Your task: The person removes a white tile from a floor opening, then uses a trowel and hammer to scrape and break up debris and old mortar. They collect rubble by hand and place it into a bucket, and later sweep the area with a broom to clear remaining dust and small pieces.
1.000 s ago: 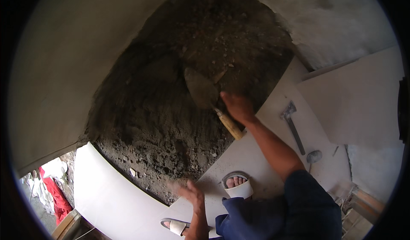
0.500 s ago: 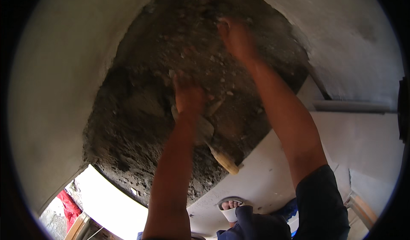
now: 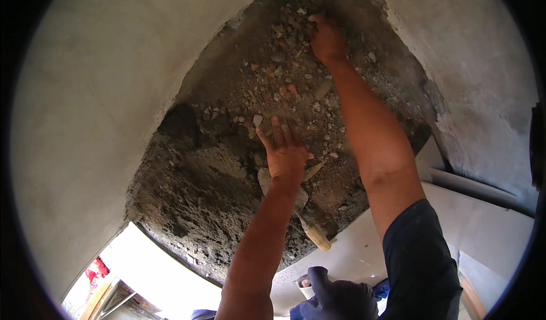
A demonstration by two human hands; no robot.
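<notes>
My left hand (image 3: 286, 154) lies palm down with fingers spread on the loose rubble (image 3: 284, 84), its fingertips beside small grey and reddish stones. Farther off, my right hand (image 3: 329, 40) reaches into the stones near the far corner. Its fingers are curled in, and whatever they hold is hidden. A trowel (image 3: 316, 236) with a wooden handle lies on the dirt under my left wrist; my forearm covers part of its grey blade. Dark, damp mortar (image 3: 193, 183) is heaped left of that hand.
Plastered walls rise on the left (image 3: 102, 92) and right (image 3: 472, 75) of the rubble. A pale slab edge (image 3: 364, 229) borders it nearest me, with my sandalled foot (image 3: 306, 286) below. A grey strip (image 3: 475, 189) lies along the right wall.
The view has shifted, so the scene sits lower and farther right. My left hand now rests with fingers spread; both hands were blurred by motion before. The trowel stays on the dirt.
</notes>
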